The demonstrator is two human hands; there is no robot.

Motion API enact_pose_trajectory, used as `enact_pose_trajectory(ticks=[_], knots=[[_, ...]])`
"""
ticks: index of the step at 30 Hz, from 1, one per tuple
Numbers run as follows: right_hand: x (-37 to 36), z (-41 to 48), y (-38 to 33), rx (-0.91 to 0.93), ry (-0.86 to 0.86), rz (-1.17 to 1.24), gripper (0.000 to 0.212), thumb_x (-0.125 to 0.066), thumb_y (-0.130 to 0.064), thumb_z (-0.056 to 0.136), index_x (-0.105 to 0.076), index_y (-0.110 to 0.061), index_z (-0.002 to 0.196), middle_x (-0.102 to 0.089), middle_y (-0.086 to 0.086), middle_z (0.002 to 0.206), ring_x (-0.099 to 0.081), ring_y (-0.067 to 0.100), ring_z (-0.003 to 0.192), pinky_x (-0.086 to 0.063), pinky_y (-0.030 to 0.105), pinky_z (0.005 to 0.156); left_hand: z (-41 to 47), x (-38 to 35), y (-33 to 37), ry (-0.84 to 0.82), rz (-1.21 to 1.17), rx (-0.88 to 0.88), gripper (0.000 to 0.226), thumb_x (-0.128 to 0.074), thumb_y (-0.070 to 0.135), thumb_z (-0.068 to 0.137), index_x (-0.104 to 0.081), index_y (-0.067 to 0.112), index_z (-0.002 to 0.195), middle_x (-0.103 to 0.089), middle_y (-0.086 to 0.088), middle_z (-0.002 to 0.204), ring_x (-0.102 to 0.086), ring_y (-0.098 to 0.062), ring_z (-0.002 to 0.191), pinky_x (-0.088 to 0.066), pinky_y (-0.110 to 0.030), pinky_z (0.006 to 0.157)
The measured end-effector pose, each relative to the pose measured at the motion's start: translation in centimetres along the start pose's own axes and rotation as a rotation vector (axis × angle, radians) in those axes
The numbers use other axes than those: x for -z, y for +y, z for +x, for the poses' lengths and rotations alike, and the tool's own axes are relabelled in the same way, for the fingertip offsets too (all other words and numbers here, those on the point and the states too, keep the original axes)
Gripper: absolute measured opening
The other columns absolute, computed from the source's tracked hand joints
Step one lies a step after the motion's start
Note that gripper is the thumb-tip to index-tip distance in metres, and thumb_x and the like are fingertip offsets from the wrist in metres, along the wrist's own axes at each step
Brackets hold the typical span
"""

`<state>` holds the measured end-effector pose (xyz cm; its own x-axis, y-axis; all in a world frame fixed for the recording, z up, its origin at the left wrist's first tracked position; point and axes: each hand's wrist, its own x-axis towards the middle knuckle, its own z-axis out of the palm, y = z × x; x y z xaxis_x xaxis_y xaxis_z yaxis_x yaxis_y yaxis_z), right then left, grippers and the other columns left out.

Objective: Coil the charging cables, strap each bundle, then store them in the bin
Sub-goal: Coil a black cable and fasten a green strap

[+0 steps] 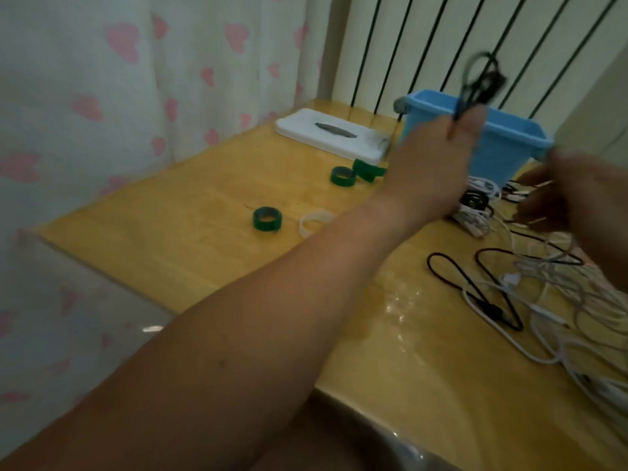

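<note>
A coiled black cable is pinched in the fingers of the left hand, raised in front of the blue bin at the back of the desk. Loose cables sprawl under the right hand, which is too blurred to tell whether its fingers grip anything. Green straps lie nearby.

- One view only: head-worn, wide-angle, facing forward and down over the wooden table.
- Frame tilted; the table edge runs diagonally and the bars behind the blue bin lean.
- Close range: left forearm fills the lower frame, left hand sits mid-frame, and right hand is blurred at the right edge.
- Curtain closes the left side.
</note>
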<state>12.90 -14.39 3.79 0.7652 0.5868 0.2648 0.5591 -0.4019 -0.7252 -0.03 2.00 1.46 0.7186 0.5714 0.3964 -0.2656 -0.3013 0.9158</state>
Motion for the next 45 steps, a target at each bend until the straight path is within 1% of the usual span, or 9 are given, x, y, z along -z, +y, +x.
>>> enact_pose_trajectory(ticks=[4, 8, 14, 16, 19, 31, 38, 41, 45], knots=[[-4.4, -1.2, -4.7, 0.399, -0.177, -0.379, 0.009, -0.06, -0.046, 0.101, -0.068, -0.043, 0.102, -0.065, -0.021, 0.102, -0.061, 0.003, 0.096, -0.046, 0.032, 0.081, 0.3, 3.8, 1.9, 0.005, -0.636, -0.048, 0.045, -0.033, 0.04, 0.118, -0.045, 0.02, 0.081, -0.034, 0.007, 0.058, -0.027, -0.01, 0.046, -0.022, -0.024, 0.04], [-11.7, -0.9, -8.2, 0.754, -0.444, -0.335, 0.025, -0.066, -0.037, 0.102, -0.069, -0.03, 0.126, -0.065, -0.016, 0.127, -0.059, -0.003, 0.113, -0.05, 0.026, 0.097, 0.9, 6.8, 3.2, 0.062, -0.967, -0.157, 0.038, -0.033, 0.026, 0.118, -0.045, 0.017, 0.083, -0.036, 0.009, 0.052, -0.028, -0.006, 0.039, -0.02, -0.021, 0.035], [-18.1, -1.9, -12.4, 0.866, -0.59, -0.531, 0.047, -0.065, -0.024, 0.1, -0.029, -0.042, 0.075, -0.039, -0.014, 0.089, -0.041, 0.01, 0.085, -0.04, 0.027, 0.081, 1.7, 11.3, 2.9, 0.139, -1.255, -0.22, 0.033, -0.038, 0.019, 0.112, -0.042, 0.018, 0.08, -0.036, 0.007, 0.052, -0.029, -0.009, 0.04, -0.024, -0.021, 0.038], [-18.5, -1.9, -12.4, 0.858, -0.595, -0.456, 0.042, -0.066, -0.019, 0.099, -0.038, -0.038, 0.074, -0.046, -0.01, 0.09, -0.047, 0.01, 0.081, -0.043, 0.022, 0.079, 1.8, 11.6, 2.7, 0.137, -1.266, -0.213, 0.034, -0.038, 0.025, 0.114, -0.045, 0.017, 0.082, -0.036, 0.007, 0.052, -0.029, -0.009, 0.04, -0.025, -0.021, 0.037], [-16.5, -0.6, -11.0, 0.715, -0.522, -0.207, 0.008, -0.066, -0.023, 0.102, -0.066, -0.024, 0.094, -0.065, -0.012, 0.095, -0.062, 0.005, 0.087, -0.049, 0.015, 0.076, 2.0, 10.9, 2.5, 0.143, -1.191, -0.175, 0.042, -0.036, 0.037, 0.118, -0.049, 0.016, 0.084, -0.037, 0.007, 0.054, -0.03, -0.008, 0.041, -0.025, -0.022, 0.037], [-2.5, -1.3, 1.6, 0.081, -0.142, 0.132, 0.019, -0.059, -0.031, 0.106, -0.076, -0.025, 0.1, -0.078, -0.001, 0.095, -0.067, 0.022, 0.086, -0.052, 0.044, 0.081, 0.1, -1.0, -2.4, -0.225, 0.005, 0.171, 0.026, -0.062, 0.041, 0.108, -0.066, 0.018, 0.097, -0.056, 0.01, 0.064, -0.049, -0.007, 0.053, -0.039, -0.026, 0.053], [-3.3, -1.6, 4.0, 0.101, -0.198, 0.366, 0.004, -0.067, -0.009, 0.093, -0.071, -0.01, 0.095, -0.077, 0.01, 0.088, -0.067, 0.016, 0.077, -0.052, 0.039, 0.074, -0.5, -2.6, -2.5, -0.349, 0.151, 0.093, 0.022, -0.059, 0.028, 0.111, -0.067, 0.008, 0.105, -0.057, 0.004, 0.065, -0.048, -0.008, 0.056, -0.04, -0.021, 0.05], [-3.6, -1.6, 4.4, 0.098, -0.237, 0.434, 0.026, -0.068, -0.014, 0.075, -0.067, -0.007, 0.099, -0.073, 0.012, 0.088, -0.065, 0.013, 0.075, -0.05, 0.031, 0.068, -0.4, -2.9, -2.8, -0.32, 0.138, 0.098, 0.017, -0.059, 0.026, 0.112, -0.065, 0.012, 0.104, -0.054, 0.004, 0.064, -0.047, -0.01, 0.055, -0.039, -0.022, 0.05], [-3.5, -1.4, 4.7, 0.042, -0.272, 0.606, 0.016, -0.073, -0.014, 0.087, -0.07, -0.013, 0.103, -0.078, 0.008, 0.096, -0.068, 0.018, 0.082, -0.049, 0.033, 0.071, -0.5, -3.0, -2.7, -0.231, 0.056, 0.152, 0.018, -0.058, 0.029, 0.112, -0.063, 0.013, 0.104, -0.053, -0.001, 0.067, -0.045, -0.012, 0.053, -0.035, -0.024, 0.047]])
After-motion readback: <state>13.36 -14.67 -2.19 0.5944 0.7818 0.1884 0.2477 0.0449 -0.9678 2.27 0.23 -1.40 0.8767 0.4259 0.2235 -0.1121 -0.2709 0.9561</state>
